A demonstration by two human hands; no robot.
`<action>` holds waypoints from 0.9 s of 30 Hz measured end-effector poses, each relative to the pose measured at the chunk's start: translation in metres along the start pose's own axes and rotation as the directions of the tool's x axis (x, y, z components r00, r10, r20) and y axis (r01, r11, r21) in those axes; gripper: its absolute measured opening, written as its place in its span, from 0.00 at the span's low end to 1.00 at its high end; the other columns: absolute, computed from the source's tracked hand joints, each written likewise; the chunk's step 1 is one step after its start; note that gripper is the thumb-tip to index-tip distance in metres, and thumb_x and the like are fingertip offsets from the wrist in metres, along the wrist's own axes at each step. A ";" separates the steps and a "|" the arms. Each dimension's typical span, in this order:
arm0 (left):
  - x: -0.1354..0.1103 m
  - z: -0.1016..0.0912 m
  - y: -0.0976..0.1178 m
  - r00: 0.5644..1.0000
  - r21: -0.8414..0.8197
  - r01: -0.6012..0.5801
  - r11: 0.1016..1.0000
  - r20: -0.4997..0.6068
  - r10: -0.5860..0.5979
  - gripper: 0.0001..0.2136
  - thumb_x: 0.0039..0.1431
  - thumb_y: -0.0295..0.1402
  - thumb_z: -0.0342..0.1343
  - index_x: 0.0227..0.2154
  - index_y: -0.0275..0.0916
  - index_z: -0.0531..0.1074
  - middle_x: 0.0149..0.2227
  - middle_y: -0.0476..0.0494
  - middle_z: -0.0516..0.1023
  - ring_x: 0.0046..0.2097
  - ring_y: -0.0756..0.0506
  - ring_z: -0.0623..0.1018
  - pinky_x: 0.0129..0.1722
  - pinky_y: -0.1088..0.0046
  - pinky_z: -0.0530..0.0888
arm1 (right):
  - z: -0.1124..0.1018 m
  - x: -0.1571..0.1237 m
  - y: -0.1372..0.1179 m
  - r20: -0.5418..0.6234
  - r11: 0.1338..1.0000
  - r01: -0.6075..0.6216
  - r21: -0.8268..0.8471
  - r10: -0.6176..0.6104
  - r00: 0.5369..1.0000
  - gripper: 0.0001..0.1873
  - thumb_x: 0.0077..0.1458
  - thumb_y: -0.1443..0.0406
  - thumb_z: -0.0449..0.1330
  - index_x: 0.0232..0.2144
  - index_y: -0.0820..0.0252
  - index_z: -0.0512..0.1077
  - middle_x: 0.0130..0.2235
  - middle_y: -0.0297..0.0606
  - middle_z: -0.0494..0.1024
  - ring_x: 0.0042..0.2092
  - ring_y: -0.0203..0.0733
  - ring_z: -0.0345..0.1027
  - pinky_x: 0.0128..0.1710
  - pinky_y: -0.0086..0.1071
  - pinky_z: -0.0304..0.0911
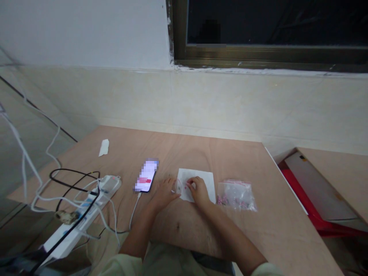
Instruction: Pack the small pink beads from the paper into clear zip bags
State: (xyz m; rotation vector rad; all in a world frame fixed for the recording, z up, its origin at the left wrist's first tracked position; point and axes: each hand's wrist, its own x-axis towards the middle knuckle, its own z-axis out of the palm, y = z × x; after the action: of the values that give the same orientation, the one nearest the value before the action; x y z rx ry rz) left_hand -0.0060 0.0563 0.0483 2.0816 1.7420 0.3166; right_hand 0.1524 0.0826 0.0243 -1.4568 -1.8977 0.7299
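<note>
My left hand (164,194) and my right hand (199,190) both rest on or just above a white sheet of paper (201,182) lying on a plywood table (218,161). A thin pinkish loop, perhaps a thread or elastic cord (178,186), lies by my left fingertips at the paper's edge. My right fingers curl over small pink marks on the paper, and what they pinch is too small to tell. To the right of the paper lies a clear zip bag (236,195) of pink beads.
A smartphone (146,175) with a pixelated screen lies left of my left hand, with a white cable running from it. Further left are a white power strip (86,214) tangled in cables and a white scrap (104,147). A wall and dark window stand behind the table.
</note>
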 end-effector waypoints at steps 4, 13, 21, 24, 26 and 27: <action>0.006 0.005 -0.001 0.999 -0.025 -0.030 0.999 -0.029 0.029 0.22 0.44 0.36 0.56 0.43 0.35 0.62 0.45 0.37 0.68 0.48 0.39 0.66 0.47 0.57 0.61 | -0.001 -0.002 -0.011 -0.027 0.999 0.039 0.031 -0.038 0.999 0.08 0.48 0.69 0.53 0.33 0.62 0.69 0.33 0.40 0.70 0.37 0.40 0.61 0.38 0.32 0.57; 0.009 -0.006 -0.003 0.999 0.035 -0.021 0.999 -0.039 0.022 0.21 0.43 0.36 0.57 0.42 0.36 0.63 0.45 0.38 0.69 0.48 0.40 0.67 0.47 0.59 0.61 | 0.011 -0.003 0.004 0.053 0.987 0.007 -0.158 0.002 0.999 0.06 0.46 0.73 0.53 0.24 0.61 0.69 0.30 0.42 0.71 0.35 0.43 0.60 0.35 0.32 0.56; 0.008 -0.003 -0.003 0.998 0.017 -0.048 0.999 -0.041 0.049 0.18 0.45 0.37 0.55 0.40 0.37 0.64 0.43 0.40 0.70 0.46 0.41 0.68 0.46 0.62 0.62 | 0.007 -0.001 -0.026 -0.075 1.000 0.004 -0.014 -0.005 0.997 0.09 0.50 0.68 0.50 0.31 0.60 0.69 0.33 0.41 0.70 0.38 0.43 0.60 0.39 0.34 0.54; 0.004 -0.005 -0.008 0.999 0.057 0.018 0.998 -0.041 -0.016 0.21 0.43 0.37 0.56 0.42 0.34 0.63 0.44 0.36 0.69 0.48 0.39 0.67 0.47 0.60 0.61 | 0.018 -0.007 -0.027 -0.096 0.989 -0.090 -0.118 0.079 0.992 0.07 0.48 0.69 0.51 0.30 0.61 0.69 0.33 0.44 0.69 0.37 0.46 0.58 0.37 0.36 0.54; 0.001 -0.005 -0.012 0.998 0.073 0.051 0.996 -0.040 -0.048 0.22 0.43 0.37 0.56 0.42 0.33 0.63 0.45 0.35 0.69 0.48 0.38 0.66 0.47 0.59 0.60 | 0.027 -0.010 -0.025 -0.054 0.979 -0.098 -0.182 0.089 0.995 0.05 0.47 0.69 0.53 0.28 0.61 0.69 0.33 0.45 0.69 0.37 0.47 0.58 0.36 0.37 0.54; 0.000 -0.005 -0.013 0.997 0.074 0.060 0.995 -0.043 -0.057 0.22 0.43 0.36 0.56 0.42 0.33 0.63 0.45 0.34 0.69 0.49 0.38 0.66 0.48 0.59 0.60 | 0.032 -0.011 -0.024 -0.036 0.973 -0.098 -0.208 0.092 0.995 0.05 0.46 0.69 0.53 0.28 0.61 0.69 0.33 0.46 0.69 0.37 0.48 0.58 0.35 0.37 0.53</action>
State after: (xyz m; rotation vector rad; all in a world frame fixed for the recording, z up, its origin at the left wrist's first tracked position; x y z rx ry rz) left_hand -0.0199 0.0588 0.0470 2.0849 1.8626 0.2824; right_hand 0.1154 0.0647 0.0203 -1.6884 -1.9430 0.5635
